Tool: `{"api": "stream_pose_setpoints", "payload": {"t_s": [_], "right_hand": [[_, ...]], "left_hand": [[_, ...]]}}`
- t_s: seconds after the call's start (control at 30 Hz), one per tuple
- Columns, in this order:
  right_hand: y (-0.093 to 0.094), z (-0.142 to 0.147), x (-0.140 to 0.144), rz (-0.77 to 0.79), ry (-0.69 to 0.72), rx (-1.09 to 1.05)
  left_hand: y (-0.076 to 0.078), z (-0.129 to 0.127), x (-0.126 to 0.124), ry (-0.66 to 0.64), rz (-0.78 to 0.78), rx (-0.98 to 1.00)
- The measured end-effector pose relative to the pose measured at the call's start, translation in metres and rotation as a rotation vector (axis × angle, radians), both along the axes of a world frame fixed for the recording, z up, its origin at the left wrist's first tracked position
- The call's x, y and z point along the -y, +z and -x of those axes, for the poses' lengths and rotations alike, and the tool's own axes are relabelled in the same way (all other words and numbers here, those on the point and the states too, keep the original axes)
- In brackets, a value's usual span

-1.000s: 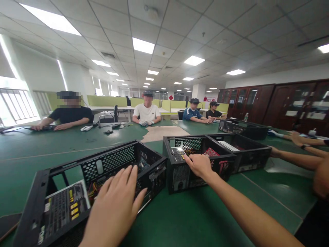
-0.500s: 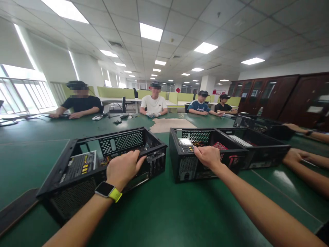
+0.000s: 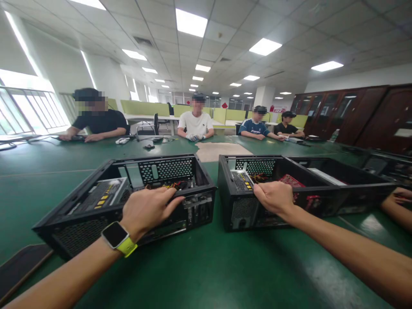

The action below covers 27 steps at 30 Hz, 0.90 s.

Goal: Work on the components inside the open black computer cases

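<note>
Head-camera view across a green table [image 3: 206,266]: two open black computer cases stand side by side on it, close together but apart. Taking the left case [image 3: 128,193] as the landmark, the left hand [image 3: 146,209] lies on the top edge of its near wall, fingers curled over the rim and closed on it, a smartwatch [image 3: 117,237] with a yellow band on the wrist. Inside this case sit a power supply [image 3: 103,195] with yellow labels at its left end and a bundle of coloured wires [image 3: 175,185] near its right end. Just right of it stands the right case [image 3: 257,189]; the right hand [image 3: 273,197] grips the upper edge of that case's near wall, fingers folded over it. Further right lies a third open case [image 3: 347,182], touching the right case. A co-worker's hand [image 3: 399,196] rests beyond it. Behind the left case, across the table, four people sit.
</note>
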State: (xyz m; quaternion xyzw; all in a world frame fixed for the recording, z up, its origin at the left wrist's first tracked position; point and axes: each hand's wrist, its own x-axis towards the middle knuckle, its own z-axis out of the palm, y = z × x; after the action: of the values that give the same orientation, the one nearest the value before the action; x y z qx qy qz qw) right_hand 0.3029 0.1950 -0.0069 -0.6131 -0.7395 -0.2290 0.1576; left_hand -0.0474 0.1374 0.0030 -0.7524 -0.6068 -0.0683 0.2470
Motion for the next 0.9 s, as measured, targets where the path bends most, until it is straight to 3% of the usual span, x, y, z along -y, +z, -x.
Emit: {"api": "stream_pose_setpoints", "payload": {"t_s": [0.17, 0.4, 0.57, 0.73, 0.9], "right_hand": [[0.004, 0.018, 0.000, 0.015, 0.044, 0.017], [0.000, 0.002, -0.003, 0.067, 0.034, 0.011], [0.018, 0.007, -0.003, 0.051, 0.010, 0.071], [0.032, 0.002, 0.009, 0.041, -0.022, 0.121], [0.026, -0.015, 0.025, 0.030, -0.020, 0.105]], "left_hand": [[0.000, -0.020, -0.006, -0.073, -0.022, 0.003], [0.001, -0.020, -0.006, -0.074, -0.027, 0.019], [0.001, -0.018, -0.005, -0.105, -0.029, 0.059], [-0.001, -0.013, -0.006, -0.109, -0.040, 0.110], [-0.004, -0.008, -0.008, -0.166, -0.080, 0.154]]}}
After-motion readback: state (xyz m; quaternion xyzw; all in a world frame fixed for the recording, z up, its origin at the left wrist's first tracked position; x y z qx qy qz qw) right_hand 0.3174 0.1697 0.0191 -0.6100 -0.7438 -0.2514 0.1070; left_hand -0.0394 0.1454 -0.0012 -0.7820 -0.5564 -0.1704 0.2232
